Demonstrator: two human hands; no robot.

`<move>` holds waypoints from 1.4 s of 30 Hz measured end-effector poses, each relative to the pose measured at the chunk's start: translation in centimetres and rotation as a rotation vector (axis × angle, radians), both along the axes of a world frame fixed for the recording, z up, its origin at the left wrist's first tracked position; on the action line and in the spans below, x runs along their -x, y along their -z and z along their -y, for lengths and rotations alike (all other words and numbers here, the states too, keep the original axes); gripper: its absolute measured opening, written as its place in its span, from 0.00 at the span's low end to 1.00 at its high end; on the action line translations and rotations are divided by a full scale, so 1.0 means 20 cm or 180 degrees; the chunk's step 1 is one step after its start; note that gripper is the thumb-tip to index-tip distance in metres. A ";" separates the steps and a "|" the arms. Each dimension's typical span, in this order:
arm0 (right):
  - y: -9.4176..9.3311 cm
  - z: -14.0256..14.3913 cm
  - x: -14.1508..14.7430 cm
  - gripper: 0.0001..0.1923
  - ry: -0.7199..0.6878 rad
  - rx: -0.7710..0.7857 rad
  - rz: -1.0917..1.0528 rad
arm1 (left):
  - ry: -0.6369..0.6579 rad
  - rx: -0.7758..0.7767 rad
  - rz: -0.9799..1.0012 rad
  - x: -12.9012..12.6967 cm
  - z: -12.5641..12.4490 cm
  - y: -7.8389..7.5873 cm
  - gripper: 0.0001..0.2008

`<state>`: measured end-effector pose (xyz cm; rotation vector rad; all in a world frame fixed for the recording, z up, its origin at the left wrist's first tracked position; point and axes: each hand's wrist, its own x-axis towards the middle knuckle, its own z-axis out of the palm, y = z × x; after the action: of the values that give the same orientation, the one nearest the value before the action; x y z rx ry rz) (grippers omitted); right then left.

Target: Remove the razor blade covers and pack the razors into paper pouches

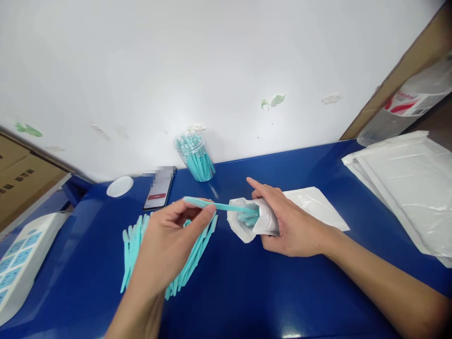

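My left hand [173,235] pinches one slim teal eyebrow razor [201,203] between thumb and fingers. The razor's far end reaches into the mouth of a white padded mailer [270,217]. Around that mailer, my right hand [294,221] is closed, with the index finger pointing out past it. More teal razors show inside the mailer's mouth, partly hidden. Beneath and beside my left hand lie two bunches of loose razors, a left bunch [130,245] and a right bunch [192,259]; my hand and wrist hide part of them.
A clear tub [199,162] of razors stands by the wall, beside a phone [158,188] and a white lid [120,187]. White mailers [406,183] are stacked right, and another mailer [318,205] lies behind my right hand. A power strip [26,263] is left, a plastic bottle [406,106] right.
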<state>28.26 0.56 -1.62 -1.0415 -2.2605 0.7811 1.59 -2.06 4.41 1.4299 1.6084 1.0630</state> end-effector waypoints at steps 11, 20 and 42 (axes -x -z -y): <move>0.00 -0.01 0.00 0.61 0.0009 -0.0011 0.0036 | 0.0607 -0.0016 -0.1263 -0.06 -0.02 0.01 0.16; 0.00 -0.01 0.00 0.62 0.0068 0.0146 0.0033 | 0.0624 0.0544 -0.3588 0.05 -0.13 0.06 0.16; 0.00 -0.02 0.00 0.61 -0.0032 0.0135 0.0139 | 0.0401 0.0670 -0.2752 0.04 -0.09 0.02 0.12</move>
<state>28.32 0.86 -1.72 -1.0775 -2.2966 0.8214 0.70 -0.32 4.06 1.9392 2.0784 0.1560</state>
